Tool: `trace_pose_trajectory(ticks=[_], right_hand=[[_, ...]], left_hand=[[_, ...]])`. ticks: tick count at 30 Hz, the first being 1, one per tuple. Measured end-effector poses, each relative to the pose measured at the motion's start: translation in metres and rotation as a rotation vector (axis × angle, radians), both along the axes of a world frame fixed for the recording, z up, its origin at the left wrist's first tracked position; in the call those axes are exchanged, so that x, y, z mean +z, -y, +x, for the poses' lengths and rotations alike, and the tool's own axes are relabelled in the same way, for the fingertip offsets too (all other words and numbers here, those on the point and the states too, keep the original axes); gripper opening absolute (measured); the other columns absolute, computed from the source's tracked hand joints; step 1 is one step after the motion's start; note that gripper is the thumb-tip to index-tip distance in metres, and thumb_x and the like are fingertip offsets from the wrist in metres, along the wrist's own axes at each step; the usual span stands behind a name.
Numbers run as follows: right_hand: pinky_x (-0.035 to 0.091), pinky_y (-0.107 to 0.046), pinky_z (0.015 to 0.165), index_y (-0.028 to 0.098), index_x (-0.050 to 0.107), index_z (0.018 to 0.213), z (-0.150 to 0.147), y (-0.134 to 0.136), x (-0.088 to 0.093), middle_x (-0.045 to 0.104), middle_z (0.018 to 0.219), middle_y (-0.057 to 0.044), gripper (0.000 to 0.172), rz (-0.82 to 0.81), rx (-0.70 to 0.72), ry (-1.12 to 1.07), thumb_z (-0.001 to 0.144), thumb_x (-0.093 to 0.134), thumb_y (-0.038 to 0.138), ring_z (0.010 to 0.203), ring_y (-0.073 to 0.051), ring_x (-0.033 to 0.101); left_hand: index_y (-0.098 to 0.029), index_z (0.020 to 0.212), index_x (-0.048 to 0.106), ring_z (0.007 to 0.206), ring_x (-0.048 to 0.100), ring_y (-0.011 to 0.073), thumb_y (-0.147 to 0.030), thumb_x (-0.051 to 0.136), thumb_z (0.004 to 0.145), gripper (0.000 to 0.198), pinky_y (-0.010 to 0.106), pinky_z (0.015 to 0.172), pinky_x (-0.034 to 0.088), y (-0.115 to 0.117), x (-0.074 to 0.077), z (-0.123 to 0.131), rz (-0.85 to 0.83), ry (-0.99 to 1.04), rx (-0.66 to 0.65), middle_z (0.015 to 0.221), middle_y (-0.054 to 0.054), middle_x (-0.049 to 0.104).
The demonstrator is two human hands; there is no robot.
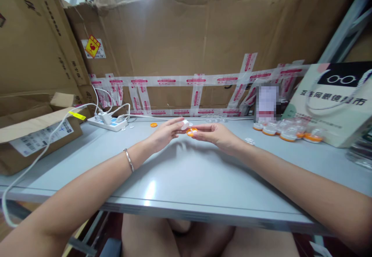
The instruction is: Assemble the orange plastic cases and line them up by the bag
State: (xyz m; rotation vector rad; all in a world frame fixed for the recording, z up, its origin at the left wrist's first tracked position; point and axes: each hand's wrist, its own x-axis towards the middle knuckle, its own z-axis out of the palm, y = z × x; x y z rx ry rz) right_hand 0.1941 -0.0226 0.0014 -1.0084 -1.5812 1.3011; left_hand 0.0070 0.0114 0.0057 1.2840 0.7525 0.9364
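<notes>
My left hand (164, 134) is raised over the middle of the table, its fingertips closed on a small white round piece (185, 124). Facing it, my right hand (219, 136) pinches an orange ring with a white centre (192, 132) between thumb and fingers. The two pieces are close together; whether they touch I cannot tell. Left of my left hand, a loose orange ring (153, 125) lies flat on the table. A small clear plastic piece (249, 141) rests beyond my right forearm.
Several clear-topped pieces with orange and white bases (287, 133) stand at the right, before a paper bag (328, 106). A white power strip (107, 123) with cables sits at the left, near an open cardboard box (37, 133). Large cardboard (174, 36) walls the table's back edge.
</notes>
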Motion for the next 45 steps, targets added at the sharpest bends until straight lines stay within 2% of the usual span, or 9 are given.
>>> trace_pose_trajectory(ticks=[7,10,14,17,21,26,34,39,45], right_hand=[[0.041,-0.035,0.093,0.019,0.065,0.101,-0.0025,0.0013,0.002,0.066,0.104,-0.007,0.042,0.056,-0.126,0.067,0.062,0.069,0.033,0.098,-0.02,0.059],[0.042,-0.034,0.091,0.019,0.065,0.099,-0.0032,0.0007,0.0019,0.067,0.102,-0.008,0.04,0.06,-0.169,0.07,0.061,0.07,0.032,0.097,-0.02,0.06],[0.043,-0.035,0.091,0.019,0.066,0.096,-0.0032,-0.0004,0.0001,0.067,0.101,-0.007,0.038,0.062,-0.176,0.058,0.06,0.071,0.031,0.095,-0.02,0.061],[0.043,-0.036,0.09,0.019,0.066,0.096,-0.0035,0.0004,0.0002,0.068,0.1,-0.007,0.038,0.055,-0.17,0.05,0.06,0.071,0.03,0.094,-0.02,0.061],[0.042,-0.035,0.091,0.018,0.066,0.097,-0.0038,0.0024,0.0014,0.068,0.099,-0.007,0.038,0.049,-0.14,0.051,0.061,0.07,0.03,0.095,-0.02,0.061],[0.043,-0.035,0.09,0.018,0.066,0.097,-0.0029,0.0015,-0.0005,0.068,0.098,-0.007,0.037,0.062,-0.128,0.055,0.062,0.069,0.029,0.094,-0.019,0.061],[0.043,-0.035,0.09,0.019,0.067,0.095,-0.0039,0.0027,0.0011,0.068,0.098,-0.007,0.035,0.077,-0.162,0.082,0.061,0.07,0.03,0.094,-0.02,0.062],[0.045,-0.037,0.088,0.019,0.068,0.092,-0.0058,0.0043,0.0017,0.069,0.093,-0.006,0.034,0.09,-0.172,0.095,0.06,0.071,0.03,0.091,-0.021,0.063],[0.047,-0.037,0.088,0.018,0.067,0.093,-0.0066,0.0031,-0.0004,0.07,0.092,-0.007,0.036,0.111,-0.16,0.098,0.06,0.071,0.031,0.09,-0.021,0.064]], left_hand=[[-0.011,0.08,0.065,0.091,0.058,0.016,-0.022,0.065,0.07,0.015,0.029,0.091,0.037,0.0,0.0017,-0.001,-0.001,0.057,-0.083,0.089,0.007,0.066],[-0.012,0.077,0.063,0.085,0.059,0.0142,-0.027,0.066,0.07,0.017,0.029,0.086,0.039,-0.0014,0.0009,-0.0009,-0.017,0.035,-0.038,0.083,0.006,0.065],[-0.011,0.068,0.059,0.071,0.054,0.0088,-0.028,0.067,0.068,0.018,0.022,0.067,0.038,-0.0022,0.0011,-0.0012,0.033,0.014,0.038,0.073,0.003,0.06],[-0.013,0.078,0.061,0.061,0.05,0.0054,-0.024,0.068,0.067,0.017,0.02,0.06,0.036,-0.0005,0.0034,-0.0021,0.012,0.026,0.024,0.072,0.001,0.059],[-0.018,0.093,0.062,0.057,0.05,0.0024,-0.024,0.066,0.07,0.024,0.017,0.06,0.039,0.0015,0.0051,-0.0027,-0.031,0.066,-0.056,0.077,-0.001,0.06],[-0.016,0.092,0.063,0.07,0.06,0.0083,-0.027,0.065,0.071,0.024,0.022,0.073,0.045,-0.0004,0.002,-0.0036,-0.04,0.065,-0.129,0.085,0.003,0.064],[-0.011,0.093,0.064,0.08,0.062,0.0119,-0.013,0.063,0.072,0.021,0.025,0.085,0.044,-0.0043,0.0056,-0.0086,-0.028,0.016,-0.174,0.092,0.009,0.066],[-0.012,0.093,0.065,0.084,0.06,0.012,-0.021,0.063,0.074,0.021,0.027,0.087,0.042,-0.0053,0.0023,-0.0098,0.037,-0.062,-0.238,0.096,0.009,0.065],[-0.014,0.09,0.066,0.083,0.058,0.0131,-0.032,0.063,0.072,0.025,0.029,0.084,0.041,0.0005,0.0047,-0.0078,0.138,-0.217,-0.203,0.094,0.008,0.064]])
